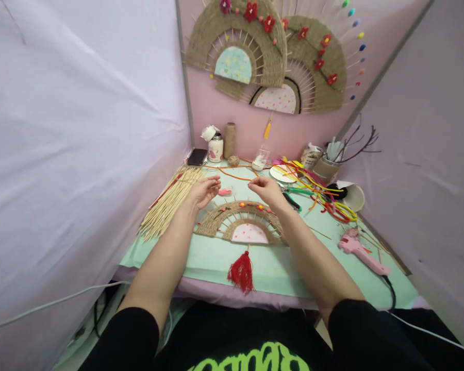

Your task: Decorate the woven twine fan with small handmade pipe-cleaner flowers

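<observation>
My left hand (205, 191) hovers over the table with its palm turned inward and its fingers loosely curled and apart. My right hand (268, 190) is pinched at the fingertips; whatever is between them is too small to make out. An orange craft stem (235, 177) on the table reaches close to those fingertips. Between the hands lies a small pink piece (225, 192). Just below them rests a half-round fan (212, 222) of wound twine and sticks, with small red and yellow flowers and a dotted pink centre. A red tassel (241, 272) hangs from its lower edge.
Thin sticks (170, 206) are bundled at left. At right lie green-handled pliers (294, 198), colourful craft stems (313, 180) and a corded pink glue gun (361, 252). A phone (197, 156), a jar (215, 148) and a twine spool (230, 140) stand behind. Larger fans (270, 46) hang above.
</observation>
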`<action>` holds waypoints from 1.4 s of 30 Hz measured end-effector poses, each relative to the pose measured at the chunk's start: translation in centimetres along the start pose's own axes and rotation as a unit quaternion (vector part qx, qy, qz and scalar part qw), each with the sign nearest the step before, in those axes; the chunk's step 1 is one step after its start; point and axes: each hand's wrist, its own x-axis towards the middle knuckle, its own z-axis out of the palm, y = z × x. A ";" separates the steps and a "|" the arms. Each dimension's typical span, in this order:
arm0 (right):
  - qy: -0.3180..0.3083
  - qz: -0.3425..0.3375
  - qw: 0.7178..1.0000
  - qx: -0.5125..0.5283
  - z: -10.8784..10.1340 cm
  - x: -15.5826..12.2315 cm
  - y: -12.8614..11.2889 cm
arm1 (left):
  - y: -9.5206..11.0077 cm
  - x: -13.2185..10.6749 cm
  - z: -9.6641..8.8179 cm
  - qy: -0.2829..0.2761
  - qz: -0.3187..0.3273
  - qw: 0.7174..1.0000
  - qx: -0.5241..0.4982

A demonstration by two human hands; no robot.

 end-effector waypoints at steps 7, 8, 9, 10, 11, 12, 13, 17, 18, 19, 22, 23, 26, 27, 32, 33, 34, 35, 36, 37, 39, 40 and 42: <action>-0.046 0.007 0.986 -0.160 2.9 4.5 3.6 | -2.0 1.2 -0.6 0.047 0.102 0.962 0.250; -0.048 0.010 0.985 -0.167 3.2 4.8 4.0 | -2.2 1.5 -0.7 0.048 0.121 0.948 0.290; -0.051 0.013 0.983 -0.174 3.4 5.0 4.2 | -2.4 1.7 -0.8 0.047 0.134 0.935 0.326; -0.056 0.016 0.982 -0.181 3.6 5.1 4.4 | -2.6 2.0 -0.8 0.045 0.140 0.922 0.358; -0.061 0.019 0.980 -0.187 3.8 5.2 4.5 | -2.8 2.2 -0.9 0.043 0.141 0.910 0.387; -0.067 0.021 0.979 -0.192 3.9 5.3 4.5 | -3.0 2.4 -0.9 0.040 0.139 0.898 0.415; -0.073 0.024 0.977 -0.197 4.0 5.3 4.4 | -3.2 2.6 -1.0 0.037 0.137 0.884 0.445; -0.094 0.041 0.971 -0.216 4.2 5.2 4.0 | -3.6 2.9 -1.1 0.012 0.149 0.795 0.588; -0.100 0.046 0.969 -0.220 4.2 5.2 3.8 | -3.7 3.0 -1.2 0.005 0.152 0.778 0.610; -0.105 0.052 0.968 -0.224 4.2 5.1 3.7 | -3.8 3.1 -1.2 -0.002 0.153 0.767 0.623; -0.121 0.069 0.964 -0.228 4.3 4.9 3.5 | -4.1 3.5 -1.3 -0.013 0.147 0.755 0.638; -0.125 0.074 0.963 -0.228 4.3 4.8 3.5 | -4.1 3.6 -1.4 -0.014 0.147 0.751 0.644; -0.133 0.081 0.962 -0.225 4.5 4.5 3.4 | -4.3 3.8 -1.5 -0.015 0.148 0.741 0.655; -0.135 0.081 0.962 -0.225 4.6 4.5 3.4 | -4.3 3.9 -1.5 -0.016 0.149 0.738 0.658; -0.148 0.061 0.958 -0.240 4.9 4.5 3.7 | -4.3 3.7 -1.6 -0.021 0.151 0.727 0.670; -0.150 0.054 0.956 -0.247 4.8 4.6 3.7 | -4.3 3.7 -1.6 -0.021 0.152 0.725 0.671; -0.152 0.049 0.954 -0.253 4.8 4.6 3.7 | -4.3 3.7 -1.5 -0.021 0.153 0.724 0.673; -0.155 0.044 0.952 -0.259 4.8 4.6 3.6 | -4.4 3.7 -1.5 -0.021 0.153 0.723 0.674; -0.159 0.041 0.951 -0.263 4.7 4.6 3.5 | -4.4 3.7 -1.5 -0.021 0.154 0.722 0.674; -0.164 0.037 0.950 -0.265 4.6 4.5 3.4 | -4.5 3.8 -1.5 -0.021 0.155 0.721 0.675; -0.178 0.032 0.948 -0.262 4.5 4.3 3.1 | -4.6 3.9 -1.6 -0.021 0.156 0.720 0.676; -0.188 0.029 0.947 -0.259 4.4 4.2 2.9 | -4.7 3.9 -1.6 -0.021 0.157 0.719 0.677; -0.211 0.023 0.942 -0.260 4.3 4.1 2.7 | -4.7 4.0 -1.6 -0.020 0.158 0.718 0.677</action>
